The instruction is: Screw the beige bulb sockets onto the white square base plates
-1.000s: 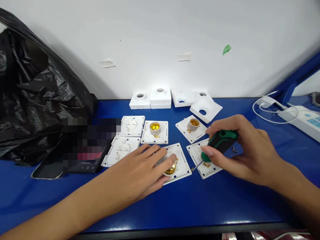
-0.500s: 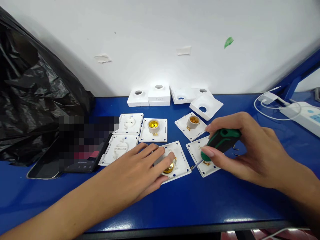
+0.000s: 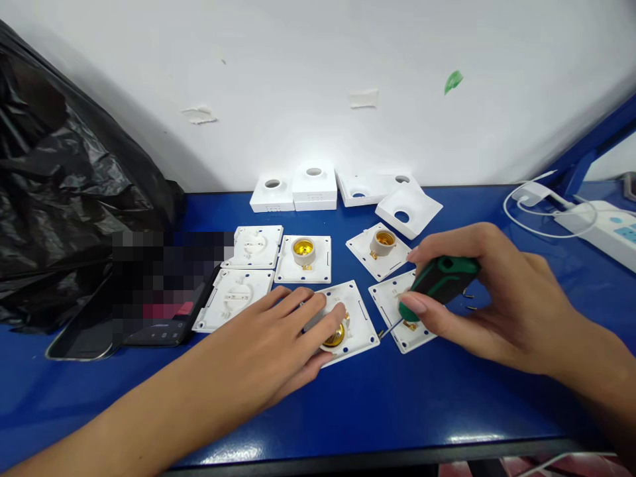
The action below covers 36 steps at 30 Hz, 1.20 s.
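Note:
My left hand [image 3: 278, 341] lies on a white square lamp-holder plate [image 3: 360, 321], its fingers curled round the brass socket [image 3: 334, 336] at the plate's middle. My right hand [image 3: 489, 298] grips a screwdriver with a green and black handle [image 3: 440, 278]. Its thin shaft slants down to the left, and the tip sits at the right edge of that plate. Under the handle lies another white plate [image 3: 392, 305] with a brass clip.
Several more white plates and covers [image 3: 303, 258] lie behind on the blue table [image 3: 377, 404], some with brass sockets. A black plastic bag [image 3: 64, 192] fills the left. A phone [image 3: 89, 334] lies beside it. A power strip with white cable [image 3: 603, 228] sits far right. Small screws [image 3: 468, 301] lie near my right hand.
The view has drifted slightly, so everything sits a little further left and up. Both hands keep their grips; the screwdriver stays at the plate's edge.

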Motion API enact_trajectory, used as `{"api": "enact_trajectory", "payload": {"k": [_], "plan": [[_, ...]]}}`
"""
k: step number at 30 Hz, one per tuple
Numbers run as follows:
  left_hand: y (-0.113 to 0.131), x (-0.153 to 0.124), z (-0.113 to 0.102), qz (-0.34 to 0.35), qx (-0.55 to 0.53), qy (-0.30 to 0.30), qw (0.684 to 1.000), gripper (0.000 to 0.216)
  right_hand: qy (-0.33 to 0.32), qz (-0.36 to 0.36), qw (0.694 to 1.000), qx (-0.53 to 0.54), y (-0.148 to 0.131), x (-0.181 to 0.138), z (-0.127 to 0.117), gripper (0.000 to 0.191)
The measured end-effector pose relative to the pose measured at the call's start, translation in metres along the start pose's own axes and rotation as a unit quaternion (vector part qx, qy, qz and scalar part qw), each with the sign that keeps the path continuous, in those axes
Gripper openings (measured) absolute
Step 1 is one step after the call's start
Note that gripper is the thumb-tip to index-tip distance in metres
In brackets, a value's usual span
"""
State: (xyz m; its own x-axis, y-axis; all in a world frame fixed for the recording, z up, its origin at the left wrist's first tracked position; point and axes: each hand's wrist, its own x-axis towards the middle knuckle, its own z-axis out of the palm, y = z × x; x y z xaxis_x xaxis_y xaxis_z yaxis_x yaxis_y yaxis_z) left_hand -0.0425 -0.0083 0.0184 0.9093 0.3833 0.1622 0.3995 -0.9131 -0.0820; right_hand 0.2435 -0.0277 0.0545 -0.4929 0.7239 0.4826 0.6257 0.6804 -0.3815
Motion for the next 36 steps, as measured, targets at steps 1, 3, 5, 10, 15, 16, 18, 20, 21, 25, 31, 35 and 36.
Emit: {"api": "enact_trajectory", "payload": {"k": [1, 3, 5, 10, 15, 16, 18, 20, 21, 25, 31, 35, 36], "plan": [[0.000, -0.001, 0.000, 0.002, 0.001, 0.003, 1.000, 0.048, 0.004, -0.002, 1.000, -0.004, 0.000, 0.000, 0.000, 0.012], [0.000, -0.002, 0.000, 0.003, 0.001, 0.000, 1.000, 0.047, 0.011, -0.006, 1.000, -0.012, 0.001, -0.001, 0.001, 0.012], [0.000, -0.002, 0.001, 0.000, -0.002, -0.001, 1.000, 0.047, 0.019, -0.007, 1.000, -0.019, 0.000, -0.001, 0.001, 0.013], [0.002, 0.004, 0.008, -0.017, -0.023, 0.009, 1.000, 0.036, 0.024, -0.017, 0.999, -0.032, -0.001, 0.000, 0.002, 0.012], [0.007, 0.009, 0.019, -0.044, -0.073, 0.055, 0.995, 0.021, 0.037, -0.025, 0.998, -0.032, 0.001, 0.000, 0.004, 0.012], [0.008, 0.010, 0.021, -0.046, -0.075, 0.062, 0.994, 0.021, 0.038, -0.025, 0.999, -0.030, 0.002, 0.001, 0.005, 0.012], [0.009, 0.009, 0.023, -0.043, -0.070, 0.075, 0.994, 0.022, 0.041, -0.026, 0.998, -0.033, 0.003, 0.002, 0.006, 0.013], [0.009, 0.008, 0.024, -0.036, -0.064, 0.085, 0.994, 0.025, 0.048, -0.024, 0.998, -0.037, 0.005, 0.003, 0.007, 0.012], [0.009, 0.007, 0.024, -0.032, -0.060, 0.091, 0.993, 0.026, 0.054, -0.025, 0.998, -0.037, 0.005, 0.004, 0.008, 0.012], [0.011, 0.002, 0.025, -0.027, -0.037, 0.117, 0.992, 0.028, 0.081, -0.034, 0.995, -0.038, 0.005, 0.002, 0.012, 0.013], [0.020, -0.005, 0.025, -0.021, 0.015, 0.154, 0.988, 0.026, 0.121, -0.034, 0.992, -0.014, 0.008, -0.011, 0.023, 0.034], [0.022, -0.007, 0.026, -0.035, 0.005, 0.147, 0.989, 0.034, 0.142, -0.048, 0.989, 0.004, 0.011, -0.013, 0.027, 0.039], [0.022, -0.007, 0.026, -0.038, 0.004, 0.148, 0.988, 0.034, 0.144, -0.048, 0.988, 0.007, 0.011, -0.013, 0.027, 0.040]]}}
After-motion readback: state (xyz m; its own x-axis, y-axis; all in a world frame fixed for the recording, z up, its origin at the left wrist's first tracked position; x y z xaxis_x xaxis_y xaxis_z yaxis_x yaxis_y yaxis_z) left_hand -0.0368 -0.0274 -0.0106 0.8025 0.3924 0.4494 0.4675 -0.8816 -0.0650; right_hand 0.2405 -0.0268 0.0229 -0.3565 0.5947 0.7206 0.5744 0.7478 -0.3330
